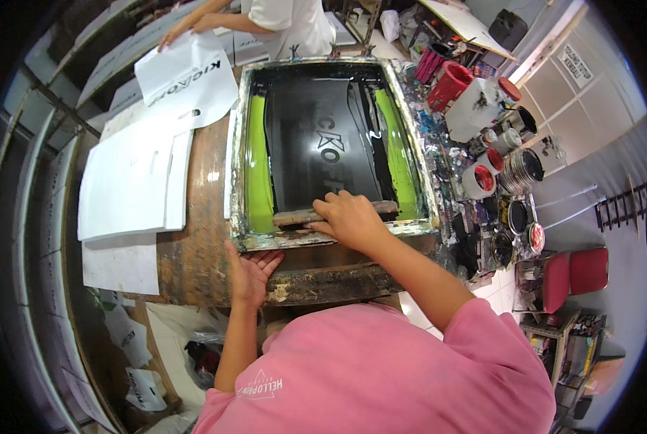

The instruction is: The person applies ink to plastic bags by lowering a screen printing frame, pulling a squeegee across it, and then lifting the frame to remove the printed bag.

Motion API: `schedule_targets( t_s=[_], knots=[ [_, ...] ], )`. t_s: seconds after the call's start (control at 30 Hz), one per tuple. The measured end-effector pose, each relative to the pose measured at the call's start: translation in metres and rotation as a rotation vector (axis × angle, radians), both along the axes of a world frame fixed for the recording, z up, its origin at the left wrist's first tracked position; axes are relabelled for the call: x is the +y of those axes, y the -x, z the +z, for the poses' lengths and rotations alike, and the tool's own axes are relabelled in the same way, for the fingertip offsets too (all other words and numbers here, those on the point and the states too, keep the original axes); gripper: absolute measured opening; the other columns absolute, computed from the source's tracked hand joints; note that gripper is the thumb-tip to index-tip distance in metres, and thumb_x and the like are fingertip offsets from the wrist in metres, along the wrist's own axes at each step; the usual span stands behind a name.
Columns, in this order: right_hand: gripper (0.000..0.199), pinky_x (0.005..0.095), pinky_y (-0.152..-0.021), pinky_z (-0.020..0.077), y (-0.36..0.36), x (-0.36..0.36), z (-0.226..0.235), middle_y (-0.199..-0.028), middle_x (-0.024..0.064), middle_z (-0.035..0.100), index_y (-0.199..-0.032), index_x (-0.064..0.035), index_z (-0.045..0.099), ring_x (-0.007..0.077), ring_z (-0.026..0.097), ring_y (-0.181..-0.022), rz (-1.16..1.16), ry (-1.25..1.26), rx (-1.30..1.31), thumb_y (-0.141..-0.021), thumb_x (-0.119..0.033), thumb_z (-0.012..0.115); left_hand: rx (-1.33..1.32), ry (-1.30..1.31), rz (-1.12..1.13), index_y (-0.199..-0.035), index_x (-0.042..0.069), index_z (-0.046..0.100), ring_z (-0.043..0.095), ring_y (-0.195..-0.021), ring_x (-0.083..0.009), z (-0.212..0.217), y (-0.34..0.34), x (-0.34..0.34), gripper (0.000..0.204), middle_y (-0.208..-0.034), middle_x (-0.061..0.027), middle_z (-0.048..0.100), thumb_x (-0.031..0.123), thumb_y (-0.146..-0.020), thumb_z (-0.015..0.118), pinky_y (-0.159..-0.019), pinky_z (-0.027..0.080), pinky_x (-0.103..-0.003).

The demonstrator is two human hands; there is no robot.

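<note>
A screen-printing frame (428,210) with paint-crusted edges lies on the wooden table, its mesh bright green at both sides and covered with wet black ink (294,137) in the middle. Dark lettering shows through the ink. My right hand (351,220) grips the wooden handle of a squeegee (294,217), which rests across the near end of the mesh. At the frame's near left corner is my left hand (254,273), palm up with the fingers spread, at the frame's lower edge. Nothing is visible in that palm.
Left of the frame lies a stack of white bags (128,181). Beyond it a co-worker's hands (186,29) hold a printed white bag (189,79). Ink tubs and cans (480,177) crowd the right side. Racks (34,217) stand at far left, a red chair (587,271) at right.
</note>
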State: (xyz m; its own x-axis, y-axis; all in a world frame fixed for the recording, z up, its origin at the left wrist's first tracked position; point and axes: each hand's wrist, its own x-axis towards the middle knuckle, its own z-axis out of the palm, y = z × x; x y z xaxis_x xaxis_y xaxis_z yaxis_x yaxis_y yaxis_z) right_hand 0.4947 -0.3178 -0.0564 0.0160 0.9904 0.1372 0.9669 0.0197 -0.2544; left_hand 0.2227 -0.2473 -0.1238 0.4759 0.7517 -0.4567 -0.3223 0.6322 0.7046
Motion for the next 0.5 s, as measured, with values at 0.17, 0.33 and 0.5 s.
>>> schedule_targets(
  t_s=[0.17, 0.33, 0.5],
  knots=[
    [0.043, 0.0486, -0.077, 0.059, -0.006, 0.005, 0.016, -0.101, 0.0146, 0.067, -0.108, -0.0076, 0.068, 0.0358, 0.069, -0.1, 0.009, -0.023, 0.014, -0.097, -0.049, 0.071, -0.02, 0.019, 0.065, -0.152, -0.008, 0.039, 0.064, -0.127, -0.041, 0.007, -0.006, -0.004, 0.101, -0.136, -0.0296, 0.06, 0.08, -0.103, 0.042, -0.116, 0.051, -0.055],
    [0.036, 0.0601, -0.101, 0.048, 0.025, -0.025, 0.054, -0.103, 0.0158, 0.064, -0.113, -0.0071, 0.067, 0.037, 0.063, -0.107, -0.075, -0.213, -0.238, -0.097, -0.039, 0.074, -0.221, -0.126, 0.049, -0.149, -0.006, 0.042, 0.059, -0.137, -0.0436, 0.038, 0.001, -0.002, 0.088, -0.137, -0.0299, 0.061, 0.07, -0.107, 0.047, -0.12, 0.046, -0.059],
    [0.033, 0.0532, -0.096, 0.0411, 0.01, 0.013, 0.127, -0.098, 0.0104, 0.064, -0.108, -0.0078, 0.068, 0.0313, 0.062, -0.099, -0.161, -0.528, -0.211, -0.09, -0.035, 0.075, -0.713, -0.411, -0.132, -0.154, 0.003, 0.048, 0.047, -0.149, -0.0439, 0.084, -0.007, 0.028, 0.07, -0.155, -0.0253, 0.053, 0.058, -0.11, 0.053, -0.126, 0.035, -0.061]
  ],
)
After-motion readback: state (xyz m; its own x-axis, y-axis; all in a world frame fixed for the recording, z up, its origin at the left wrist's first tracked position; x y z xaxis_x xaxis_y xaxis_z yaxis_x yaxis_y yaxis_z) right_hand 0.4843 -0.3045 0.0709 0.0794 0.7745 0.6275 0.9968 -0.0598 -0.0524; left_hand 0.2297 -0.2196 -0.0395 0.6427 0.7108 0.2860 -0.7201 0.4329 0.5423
